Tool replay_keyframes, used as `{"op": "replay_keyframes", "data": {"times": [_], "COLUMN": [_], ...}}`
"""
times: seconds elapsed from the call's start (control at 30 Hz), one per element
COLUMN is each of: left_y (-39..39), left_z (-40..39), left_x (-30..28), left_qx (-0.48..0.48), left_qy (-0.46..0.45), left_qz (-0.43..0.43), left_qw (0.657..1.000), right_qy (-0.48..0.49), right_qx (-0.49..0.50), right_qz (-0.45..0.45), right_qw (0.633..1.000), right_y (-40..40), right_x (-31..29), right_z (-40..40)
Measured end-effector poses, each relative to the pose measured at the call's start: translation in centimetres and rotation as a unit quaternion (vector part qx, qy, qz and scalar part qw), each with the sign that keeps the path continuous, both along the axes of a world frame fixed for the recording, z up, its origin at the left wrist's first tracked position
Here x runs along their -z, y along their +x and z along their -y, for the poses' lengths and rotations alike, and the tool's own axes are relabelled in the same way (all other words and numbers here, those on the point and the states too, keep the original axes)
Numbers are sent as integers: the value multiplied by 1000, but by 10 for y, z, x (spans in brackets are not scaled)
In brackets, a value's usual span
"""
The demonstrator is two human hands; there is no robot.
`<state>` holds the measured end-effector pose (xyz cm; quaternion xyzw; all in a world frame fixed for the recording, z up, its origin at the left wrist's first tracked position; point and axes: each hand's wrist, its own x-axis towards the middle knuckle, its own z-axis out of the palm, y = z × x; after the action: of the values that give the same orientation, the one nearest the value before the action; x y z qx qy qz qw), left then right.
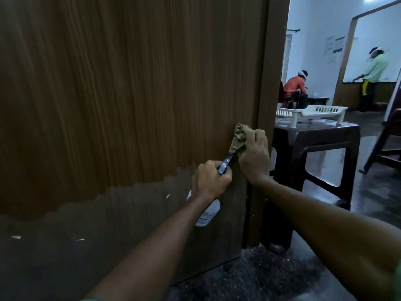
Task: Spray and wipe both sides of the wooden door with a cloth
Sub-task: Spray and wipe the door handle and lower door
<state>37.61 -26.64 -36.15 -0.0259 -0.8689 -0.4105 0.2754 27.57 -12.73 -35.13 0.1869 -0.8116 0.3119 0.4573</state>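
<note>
At the right of the frame a dark brown plastic stool [314, 135] carries a white slotted tray [312, 110]. Behind, in the upper right, brightly lit white walls [314, 18]; glossy dark floor [377, 192] below.

Both forearms are bare — no watch, ring or glove shows. A green short sleeve edge [397, 276] shows at the right arm — another green sliver at the left

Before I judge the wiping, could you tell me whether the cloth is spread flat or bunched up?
Bunched up. The cloth is crumpled into a wad in the right hand, held at the wooden door near its edge.
</note>
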Motion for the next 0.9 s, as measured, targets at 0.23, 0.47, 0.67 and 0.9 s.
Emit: {"op": "replay_keyframes", "data": {"times": [0.23,0.47,0.67,0.9], "left_y": [5,9,10,12], "left_z": [-5,-6,1,21], "left_x": [34,47,46,45], "left_qx": [-23,-70,-51,-27], "left_qy": [-34,-80,-50,-29], "left_qz": [29,104,79,5], "left_qw": [999,989,994,999], "right_qy": [304,64,221,374], "right_qx": [-70,-15,-31,-69], "right_qz": [155,41,50,91], "right_qw": [937,997,973,920], "right_y": [6,13,5,5], "right_x": [70,31,82,76], "right_z": [-52,-29,-25,-34]}}
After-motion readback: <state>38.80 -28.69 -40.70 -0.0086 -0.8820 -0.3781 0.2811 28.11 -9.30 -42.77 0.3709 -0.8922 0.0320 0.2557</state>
